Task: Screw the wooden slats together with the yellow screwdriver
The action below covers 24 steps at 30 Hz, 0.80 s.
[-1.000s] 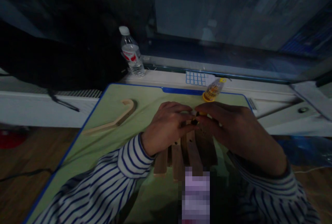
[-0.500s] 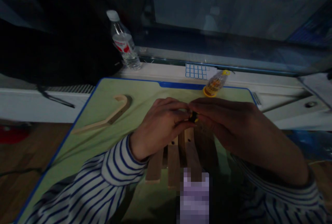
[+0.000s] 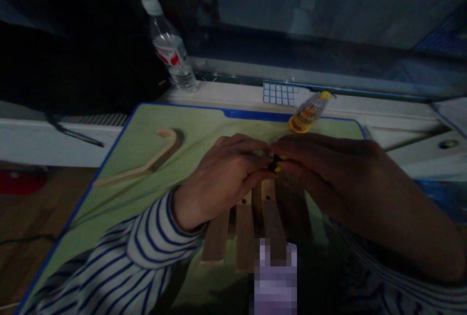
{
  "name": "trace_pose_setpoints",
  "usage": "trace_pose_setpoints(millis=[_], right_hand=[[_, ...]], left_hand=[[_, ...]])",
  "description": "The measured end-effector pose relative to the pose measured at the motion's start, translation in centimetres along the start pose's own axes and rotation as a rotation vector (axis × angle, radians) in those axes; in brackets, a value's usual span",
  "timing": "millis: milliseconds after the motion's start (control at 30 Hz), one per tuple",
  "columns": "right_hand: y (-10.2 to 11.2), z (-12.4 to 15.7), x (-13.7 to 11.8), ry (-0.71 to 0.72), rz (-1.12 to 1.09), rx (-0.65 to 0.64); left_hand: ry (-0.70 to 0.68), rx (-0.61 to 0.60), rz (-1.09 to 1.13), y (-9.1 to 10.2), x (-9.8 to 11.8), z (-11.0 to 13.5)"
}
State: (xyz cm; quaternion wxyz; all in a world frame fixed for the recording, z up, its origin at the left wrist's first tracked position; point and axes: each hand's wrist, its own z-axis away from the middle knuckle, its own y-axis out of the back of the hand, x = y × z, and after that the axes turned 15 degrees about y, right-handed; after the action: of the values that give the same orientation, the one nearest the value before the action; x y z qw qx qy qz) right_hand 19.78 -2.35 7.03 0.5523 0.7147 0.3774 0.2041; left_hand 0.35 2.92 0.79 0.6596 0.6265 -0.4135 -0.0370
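My left hand (image 3: 233, 171) is closed in a pinch around a small black-and-yellow piece (image 3: 276, 163). My right hand (image 3: 330, 169) meets it from the other side, thumb and fingers closed on the same piece. Its kind cannot be made out, since fingers cover most of it. Below the hands lie several wooden slats (image 3: 245, 237), two with a dark hole showing. Their far ends are hidden under my hands. On the left of the green table lies a curved wooden hook piece (image 3: 160, 157), apart from both hands.
The green table (image 3: 124, 135) has a blue edge. A small bottle with a yellow cap (image 3: 308, 114) stands at its back edge. Behind, a water bottle (image 3: 173, 55) and a blue-gridded sheet (image 3: 279, 94) are on the white sill. A blurred-out purple patch (image 3: 275, 286) shows at the front.
The view has shifted a little. Both hands stay together at the black-and-yellow piece, and slightly more of it shows between the fingertips. The slats and hook piece have not visibly moved.
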Motion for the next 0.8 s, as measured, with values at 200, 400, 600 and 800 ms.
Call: trace_pose_setpoints(millis=[200,400,600,800], right_hand=[[0.08,0.04,-0.13,0.005,0.012,-0.017],[0.1,0.03,-0.2,0.01,0.017,-0.009],[0.02,-0.16,-0.15,0.01,0.015,-0.022],[0.0,-0.11,-0.17,0.009,0.033,-0.02]], left_hand=[[-0.009,-0.013,0.012,0.08,-0.07,-0.01],[-0.015,-0.023,0.023,0.19,-0.03,0.03],[-0.014,-0.028,0.002,0.18,-0.04,0.11],[-0.012,-0.023,0.004,0.18,0.0,0.1]])
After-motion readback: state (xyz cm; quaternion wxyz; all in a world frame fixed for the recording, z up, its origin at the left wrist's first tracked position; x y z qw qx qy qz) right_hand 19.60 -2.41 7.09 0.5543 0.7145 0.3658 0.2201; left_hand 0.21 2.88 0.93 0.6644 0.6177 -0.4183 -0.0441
